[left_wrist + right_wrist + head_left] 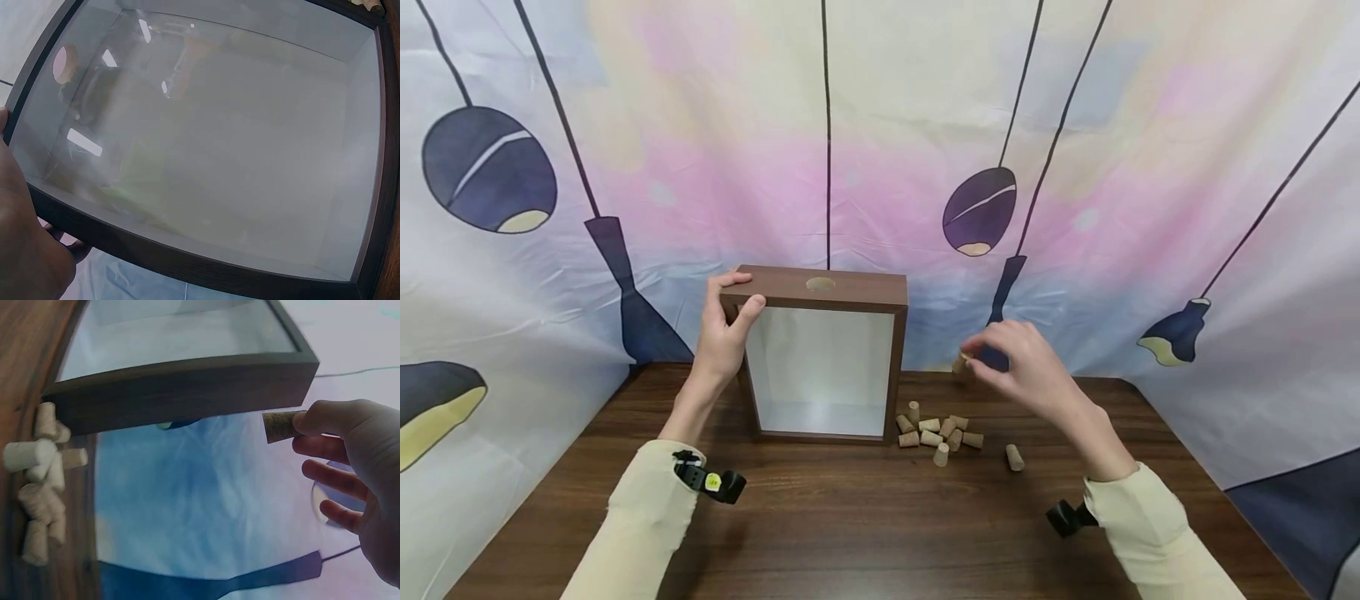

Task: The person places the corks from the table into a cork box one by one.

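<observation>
A brown wooden shadow box with a clear front stands upright on the table, a round hole in its top. My left hand grips its upper left corner, thumb on the front edge and fingers over the top. To the right of the box, my right hand pinches a cork stopper between thumb and index finger, held above the table. The right wrist view shows the cork apart from the frame, the other fingers loosely bent. Several corks lie piled at the box's lower right corner.
One cork lies apart on the right of the pile. The dark wood table ends at the back against a hanging cloth printed with lamps. Each sleeve carries a black wrist camera.
</observation>
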`<state>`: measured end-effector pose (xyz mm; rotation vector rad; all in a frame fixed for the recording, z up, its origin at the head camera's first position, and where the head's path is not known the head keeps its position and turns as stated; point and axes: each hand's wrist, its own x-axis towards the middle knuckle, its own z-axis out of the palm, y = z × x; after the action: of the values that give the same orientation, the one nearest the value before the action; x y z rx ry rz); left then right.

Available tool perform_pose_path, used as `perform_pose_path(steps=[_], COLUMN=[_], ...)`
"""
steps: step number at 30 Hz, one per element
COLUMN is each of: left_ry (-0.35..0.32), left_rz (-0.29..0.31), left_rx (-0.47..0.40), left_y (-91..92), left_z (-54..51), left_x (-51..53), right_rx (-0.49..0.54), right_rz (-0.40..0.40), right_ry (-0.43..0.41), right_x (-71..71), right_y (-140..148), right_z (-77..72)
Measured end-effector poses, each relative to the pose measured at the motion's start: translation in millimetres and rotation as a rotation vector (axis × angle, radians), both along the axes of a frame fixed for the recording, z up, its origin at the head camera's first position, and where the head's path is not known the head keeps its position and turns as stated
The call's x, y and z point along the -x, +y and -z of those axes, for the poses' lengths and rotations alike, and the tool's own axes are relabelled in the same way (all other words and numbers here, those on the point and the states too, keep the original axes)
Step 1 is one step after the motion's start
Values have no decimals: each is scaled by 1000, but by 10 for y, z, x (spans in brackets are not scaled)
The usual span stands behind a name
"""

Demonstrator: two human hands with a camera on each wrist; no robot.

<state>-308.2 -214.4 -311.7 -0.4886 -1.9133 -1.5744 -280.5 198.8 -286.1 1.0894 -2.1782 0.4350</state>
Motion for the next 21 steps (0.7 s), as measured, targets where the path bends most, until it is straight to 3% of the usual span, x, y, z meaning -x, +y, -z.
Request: perform_pose_path(steps=[7, 15, 21], left_ry=[3, -2, -15], left_rz=[-29, -45, -67], left_rx=[20, 4, 3], left_y=[9, 24, 71], left_z=[-1, -2, -75], left_x=[19, -1, -125], right_rx=[15, 39, 37], right_rz=[-22, -113, -112], right_ry=[7, 124, 136], right_x=[-27, -19, -16], right_y=[-162, -383, -610], right_z=[-277, -655, -888])
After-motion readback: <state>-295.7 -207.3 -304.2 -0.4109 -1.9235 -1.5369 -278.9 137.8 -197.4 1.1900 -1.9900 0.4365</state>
